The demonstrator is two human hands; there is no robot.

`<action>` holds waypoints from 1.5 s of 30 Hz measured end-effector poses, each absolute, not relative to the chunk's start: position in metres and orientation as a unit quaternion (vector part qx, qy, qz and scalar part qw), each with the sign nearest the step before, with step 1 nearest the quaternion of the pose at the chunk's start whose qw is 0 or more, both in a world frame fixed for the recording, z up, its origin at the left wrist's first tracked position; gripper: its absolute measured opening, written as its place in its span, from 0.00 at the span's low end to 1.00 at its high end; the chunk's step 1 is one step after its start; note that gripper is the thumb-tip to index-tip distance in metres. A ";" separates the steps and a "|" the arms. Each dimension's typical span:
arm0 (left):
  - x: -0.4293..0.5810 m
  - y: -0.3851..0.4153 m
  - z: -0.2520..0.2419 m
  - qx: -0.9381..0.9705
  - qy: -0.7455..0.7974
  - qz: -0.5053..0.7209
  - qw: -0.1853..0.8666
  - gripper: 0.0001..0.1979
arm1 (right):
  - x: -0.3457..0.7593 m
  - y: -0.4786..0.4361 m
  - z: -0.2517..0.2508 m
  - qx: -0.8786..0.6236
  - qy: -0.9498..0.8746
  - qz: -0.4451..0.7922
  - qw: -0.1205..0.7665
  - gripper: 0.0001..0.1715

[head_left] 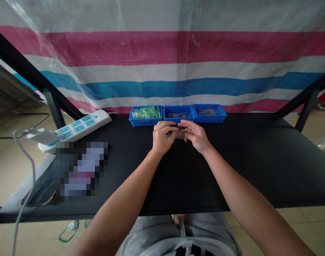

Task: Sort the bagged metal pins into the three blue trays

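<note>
Over the middle of the black table, my left hand (163, 137) and my right hand (195, 135) face each other with bent fingers. Between them is a small clear plastic bag (180, 133), gripped from both sides. Fingers partly cover it, and I cannot make out what is inside. Just beyond my hands stands a row of blue bins: the left bin (145, 122) has green and clear plastic packets (147, 112), the middle bin (167, 119) has metal screws or nails (179, 115), and the right bin (214, 118) has clear plastic pieces like little bags (206, 111).
A white power strip (79, 128) with a plugged-in charger (46, 136) lies at the table's left edge, its grey cable (31, 163) hanging over. Nearer is a blurred-out phone-like object (85, 170). Black frame bars (37, 76) rise at both sides, before a striped sheet (162, 49).
</note>
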State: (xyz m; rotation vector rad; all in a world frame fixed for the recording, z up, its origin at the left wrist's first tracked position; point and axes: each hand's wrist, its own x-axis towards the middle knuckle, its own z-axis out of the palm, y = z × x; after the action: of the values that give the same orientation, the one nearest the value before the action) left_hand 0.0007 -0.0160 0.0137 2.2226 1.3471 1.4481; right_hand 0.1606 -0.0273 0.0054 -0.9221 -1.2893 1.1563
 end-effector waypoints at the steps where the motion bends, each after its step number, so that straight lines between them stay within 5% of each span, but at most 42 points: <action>1: 0.001 -0.017 0.015 0.750 0.446 0.480 0.090 0.07 | 0.161 -0.027 0.005 -0.392 -0.544 0.493 0.554 0.28; 19: -0.001 -0.013 0.013 0.756 0.395 0.414 0.316 0.17 | 0.170 -0.030 0.008 -0.385 -0.565 0.483 0.547 0.14; 24: 0.001 -0.018 0.019 0.770 0.411 0.373 0.313 0.18 | 0.173 -0.029 0.004 -0.358 -0.552 0.493 0.569 0.11; 32: 0.001 -0.017 0.022 0.748 0.525 0.313 0.258 0.20 | 0.189 -0.011 0.003 -0.502 -0.401 0.342 0.686 0.10; 38: -0.001 -0.012 0.015 0.735 0.568 0.299 0.219 0.22 | 0.214 0.002 0.000 -0.523 -0.374 0.345 0.684 0.37; 45: -0.009 -0.003 0.012 0.724 0.593 0.304 0.180 0.16 | 0.206 0.000 -0.008 -0.554 -0.427 0.233 0.675 0.15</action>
State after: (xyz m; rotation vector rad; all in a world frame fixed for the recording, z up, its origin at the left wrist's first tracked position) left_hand -0.0090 -0.0027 0.0116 2.0442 1.6753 0.8577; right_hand 0.2059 0.0004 -0.0084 -1.2472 -0.9611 0.5231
